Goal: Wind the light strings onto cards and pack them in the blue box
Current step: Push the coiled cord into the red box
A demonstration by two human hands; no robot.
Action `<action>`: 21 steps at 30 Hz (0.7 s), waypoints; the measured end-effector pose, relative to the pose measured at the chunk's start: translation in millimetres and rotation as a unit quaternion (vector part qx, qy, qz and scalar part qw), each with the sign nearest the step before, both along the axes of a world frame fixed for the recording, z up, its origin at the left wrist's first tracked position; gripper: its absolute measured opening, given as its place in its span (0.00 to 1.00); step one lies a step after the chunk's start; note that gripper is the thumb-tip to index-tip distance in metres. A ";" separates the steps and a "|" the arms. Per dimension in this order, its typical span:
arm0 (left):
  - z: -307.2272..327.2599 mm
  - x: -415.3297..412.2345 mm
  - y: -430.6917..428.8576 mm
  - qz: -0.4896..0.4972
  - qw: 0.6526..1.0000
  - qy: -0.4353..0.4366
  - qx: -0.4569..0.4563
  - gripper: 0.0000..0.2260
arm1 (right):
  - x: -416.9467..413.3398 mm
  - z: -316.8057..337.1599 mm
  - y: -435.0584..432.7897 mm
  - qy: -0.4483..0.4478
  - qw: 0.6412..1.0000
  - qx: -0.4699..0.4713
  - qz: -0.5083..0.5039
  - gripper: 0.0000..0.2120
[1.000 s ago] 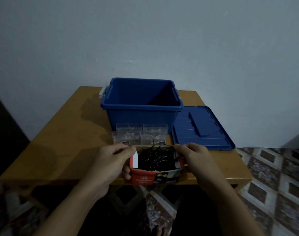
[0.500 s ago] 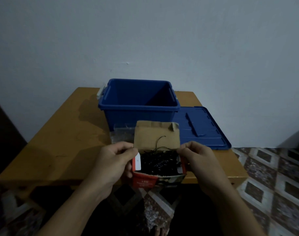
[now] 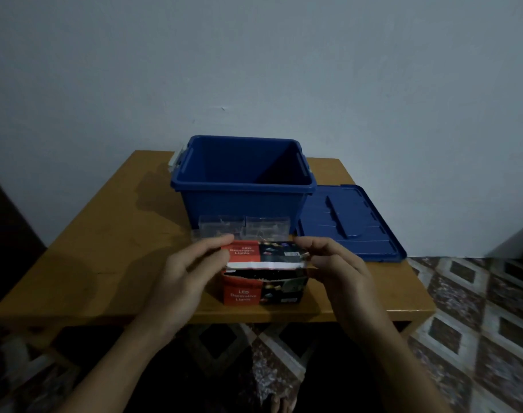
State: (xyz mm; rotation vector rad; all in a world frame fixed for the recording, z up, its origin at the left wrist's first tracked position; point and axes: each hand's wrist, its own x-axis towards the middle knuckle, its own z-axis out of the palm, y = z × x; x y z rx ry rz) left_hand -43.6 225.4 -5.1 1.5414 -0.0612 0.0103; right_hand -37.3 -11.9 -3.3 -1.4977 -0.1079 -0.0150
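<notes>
A red and black LED lights carton [image 3: 264, 289] stands on the wooden table [image 3: 105, 263] near its front edge. Its top flap lies folded down over the opening, so the dark light strings inside are hidden. My left hand [image 3: 188, 275] pinches the flap's left corner. My right hand [image 3: 334, 263] pinches its right corner. Behind the carton lie two clear plastic cards [image 3: 242, 231], side by side. The open blue box [image 3: 245, 174] stands behind them, with nothing visible inside.
The blue lid [image 3: 349, 225] lies flat to the right of the blue box, reaching past the table's right edge. A plain wall rises right behind the table. Patterned floor tiles [image 3: 468, 308] show at the right and below the front edge.
The carton was open with dark strings showing. Its brown flap stood up half a second ago; now both hands have folded it down over the opening.
</notes>
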 end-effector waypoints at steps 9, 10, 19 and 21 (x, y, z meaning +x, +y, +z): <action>-14.6 -0.6 7.0 -0.006 0.986 -0.108 0.130 0.13 | -6.4 -1.5 -6.1 -0.025 0.998 -0.042 0.044 0.09; -13.7 -0.7 7.3 -0.010 0.987 -0.103 0.121 0.12 | -6.1 -0.6 -6.0 -0.027 0.998 -0.045 0.044 0.07; -5.1 0.2 -5.4 0.032 0.998 -0.008 0.062 0.08 | -0.3 -5.8 4.4 -0.020 0.991 -0.130 -0.019 0.04; -5.1 0.3 -8.3 0.055 0.994 -0.007 0.092 0.10 | 1.6 -5.0 8.3 -0.023 0.985 -0.162 -0.048 0.06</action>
